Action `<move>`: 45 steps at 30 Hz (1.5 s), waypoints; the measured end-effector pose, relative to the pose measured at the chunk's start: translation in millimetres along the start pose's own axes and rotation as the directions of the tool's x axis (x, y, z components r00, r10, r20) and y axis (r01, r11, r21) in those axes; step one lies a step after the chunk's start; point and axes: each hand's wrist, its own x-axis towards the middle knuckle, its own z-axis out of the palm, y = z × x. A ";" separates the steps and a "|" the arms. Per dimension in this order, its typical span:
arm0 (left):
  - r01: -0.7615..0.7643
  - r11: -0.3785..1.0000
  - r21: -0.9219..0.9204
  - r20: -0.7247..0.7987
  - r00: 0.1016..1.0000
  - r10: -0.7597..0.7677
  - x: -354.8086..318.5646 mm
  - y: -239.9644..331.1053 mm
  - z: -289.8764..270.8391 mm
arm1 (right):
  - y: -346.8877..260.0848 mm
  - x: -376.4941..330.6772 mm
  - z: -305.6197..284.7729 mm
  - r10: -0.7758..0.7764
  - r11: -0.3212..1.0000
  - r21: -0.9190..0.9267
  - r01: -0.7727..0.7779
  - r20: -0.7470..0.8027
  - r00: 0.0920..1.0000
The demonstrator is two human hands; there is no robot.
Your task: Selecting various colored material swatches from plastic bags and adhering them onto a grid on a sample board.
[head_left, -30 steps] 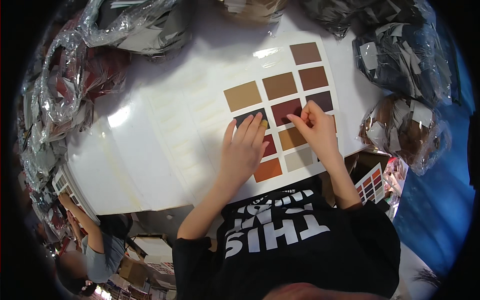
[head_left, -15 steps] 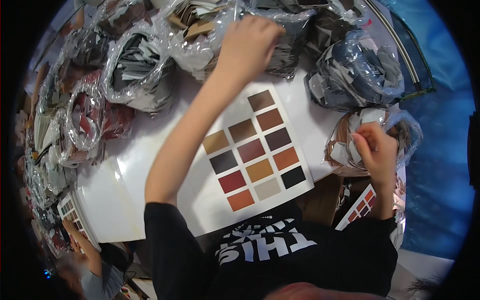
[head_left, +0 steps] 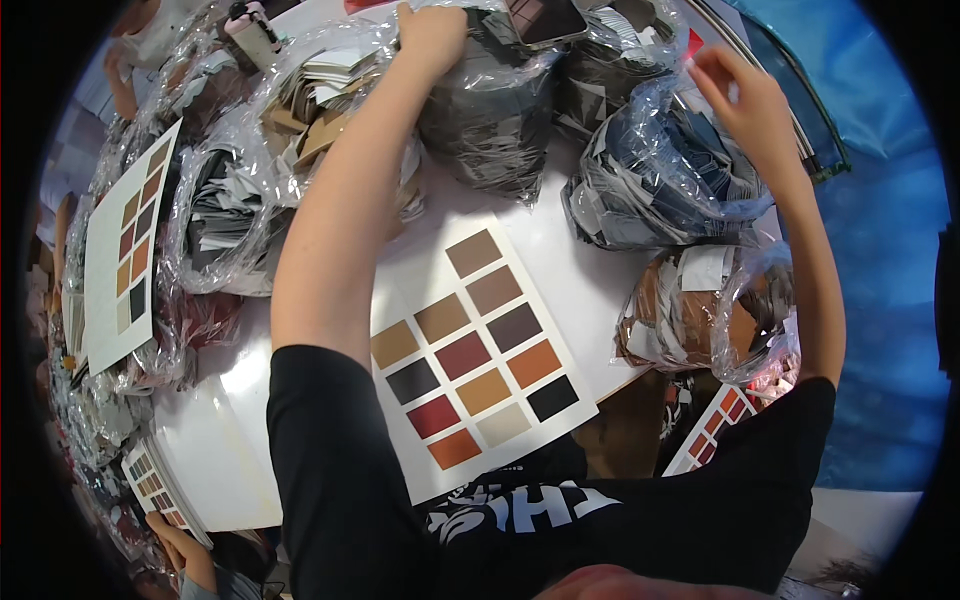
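Note:
A white card with rows of coloured swatches lies on the table in front of me, beneath and beside my left forearm. My left hand reaches to the far side, by a plastic bag of dark grey pieces. Its fingers are curled, and what they hold, if anything, is hidden. Out to the far right, my right hand has thumb and fingers bent together above a bag of blue-grey pieces. Whatever sits at its fingertips is too small to make out.
A bag of brown pieces stands at the right. Another swatch card rests against bags on the left. A phone lies on the far bags. Another person's hand touches a stack of swatch cards at lower left.
My right hand has moved from the brown bag up to the far side. My left hand has shifted left and farther away. A swatch card now shows against the left bags.

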 end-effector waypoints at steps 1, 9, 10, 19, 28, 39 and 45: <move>-0.010 1.000 -0.027 -0.026 1.000 0.009 0.8 -5.5 4.4 | 15.6 13.3 11.8 -0.085 0.995 -0.063 0.082 -0.046 0.995; -0.089 0.983 -0.158 -0.144 0.987 0.066 -11.9 -10.4 -6.0 | 70.2 92.4 75.1 0.138 0.979 -0.173 -0.107 0.179 0.974; -0.094 0.979 -0.183 -0.171 0.983 0.063 -13.4 -9.8 -9.5 | 72.9 97.9 77.6 0.138 0.979 -0.171 -0.107 0.178 0.974; -0.149 0.976 -0.156 -0.124 0.984 0.130 -26.5 4.1 -32.2 | 88.7 111.2 103.6 0.327 0.885 -0.343 -0.314 -0.021 0.945; -0.427 0.802 -0.418 -0.496 0.847 0.192 -39.5 -15.1 -31.3 | 91.2 119.3 129.1 0.152 0.863 -0.484 -0.142 -0.020 0.988; -0.096 0.945 -0.312 -0.002 0.995 0.100 -23.9 -8.1 -42.5 | 73.2 106.7 123.3 0.159 0.967 -0.180 -0.181 -0.131 0.979; -0.211 0.902 -0.378 -0.296 0.950 0.098 -16.4 -16.8 -14.8 | 85.5 108.4 111.1 0.306 0.931 -0.137 -0.339 -0.212 0.928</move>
